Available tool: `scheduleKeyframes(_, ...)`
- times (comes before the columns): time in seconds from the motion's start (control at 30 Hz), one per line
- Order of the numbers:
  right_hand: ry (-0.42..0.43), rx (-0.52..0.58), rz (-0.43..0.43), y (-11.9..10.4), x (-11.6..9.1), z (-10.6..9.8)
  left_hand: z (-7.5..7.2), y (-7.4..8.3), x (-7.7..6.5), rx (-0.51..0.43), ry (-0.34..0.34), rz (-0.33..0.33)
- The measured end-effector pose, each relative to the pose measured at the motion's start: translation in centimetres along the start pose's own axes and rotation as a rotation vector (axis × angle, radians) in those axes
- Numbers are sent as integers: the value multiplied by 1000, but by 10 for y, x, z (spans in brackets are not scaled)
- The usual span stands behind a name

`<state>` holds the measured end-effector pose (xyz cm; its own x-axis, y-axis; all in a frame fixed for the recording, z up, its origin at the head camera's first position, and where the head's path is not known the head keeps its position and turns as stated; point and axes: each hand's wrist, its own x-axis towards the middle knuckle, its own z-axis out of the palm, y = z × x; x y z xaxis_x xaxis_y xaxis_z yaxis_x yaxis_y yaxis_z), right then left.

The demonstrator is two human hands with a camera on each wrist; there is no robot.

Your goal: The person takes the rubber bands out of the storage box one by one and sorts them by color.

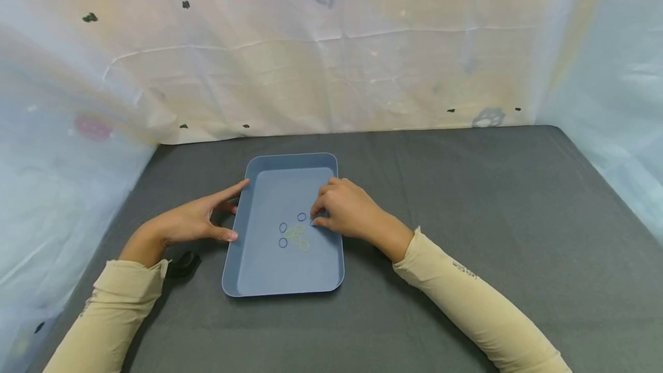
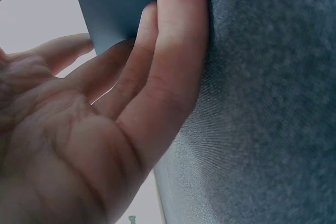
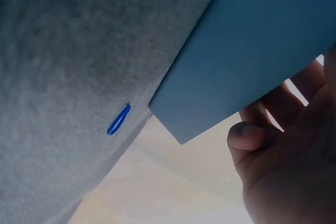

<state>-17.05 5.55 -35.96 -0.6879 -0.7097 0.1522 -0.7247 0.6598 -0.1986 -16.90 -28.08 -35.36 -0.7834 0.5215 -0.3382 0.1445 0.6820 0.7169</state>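
Note:
A shallow blue-grey tray (image 1: 274,272) holds several thin rubber bands. The yellow-green bands (image 1: 296,236) lie in a cluster, with blue bands (image 1: 282,247) around them. My left hand (image 1: 194,220) rests against the tray's left side, thumb and fingers spread along the edge; its straight fingers touch the outer wall in the left wrist view. Over the right half of the tray, my right hand (image 1: 348,209) has curled fingers, and its thumb and index fingertip pinch a blue rubber band (image 1: 312,224). The tray wall (image 3: 231,61) hides part of those fingers in the right wrist view.
Grey cloth (image 1: 466,217) covers the table around the tray. Another blue rubber band (image 3: 118,119) lies on it outside the tray in the right wrist view. A black object (image 1: 185,264) is beside the left wrist. A pale printed curtain (image 1: 331,85) hangs behind the table.

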Motion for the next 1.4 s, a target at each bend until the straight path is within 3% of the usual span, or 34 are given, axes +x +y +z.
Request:
scheduleKeyframes(0.53,-24,-3,41,-2,1,3,0,1,0,-33,-8,3)
scheduleKeyframes(0.97,24,-9,24,-3,1,3,0,-1,0,-36,-11,-3)
scheduleKeyframes(1.4,61,5,49,2,-5,-13,1,-1,0,-32,-6,5)
